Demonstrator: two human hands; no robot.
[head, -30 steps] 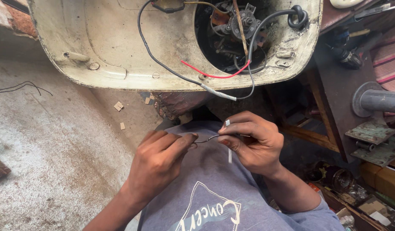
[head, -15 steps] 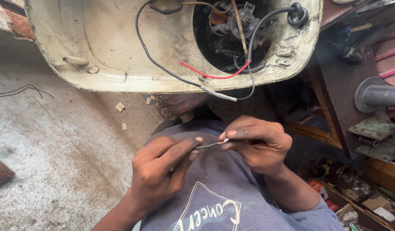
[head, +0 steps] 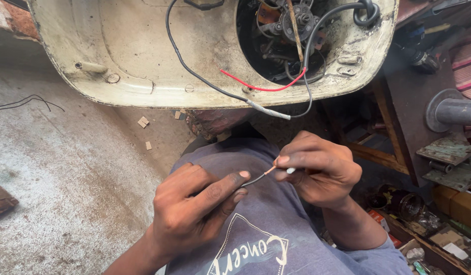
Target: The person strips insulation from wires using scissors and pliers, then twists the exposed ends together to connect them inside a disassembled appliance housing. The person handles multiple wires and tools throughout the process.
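Observation:
My left hand (head: 194, 206) pinches a thin black wire (head: 255, 179) between thumb and forefinger, low in the middle of the view. The wire's stripped copper end (head: 269, 170) points up and right into the fingertips of my right hand (head: 317, 170), which grips it together with a small white piece (head: 290, 171). Both hands hover over my lap in a grey-blue printed shirt (head: 251, 239). Above them sits a cream-coloured metal housing (head: 144, 56) with a round opening showing a motor (head: 291, 25). A black cable (head: 194, 74) with a white sleeve and a red wire (head: 261, 87) trail out of it.
Bare concrete floor (head: 57, 178) spreads on the left with a loose black wire (head: 26, 102) and small wood chips (head: 142, 122). A wooden frame (head: 383, 147), a grey pipe (head: 454, 112), metal hinges (head: 447, 153) and a box of cluttered small parts (head: 429, 234) crowd the right.
My hands have drawn slightly apart, exposing more of the black wire and its copper tip. My right hand shifted a little right and its grip now sits on the bare end.

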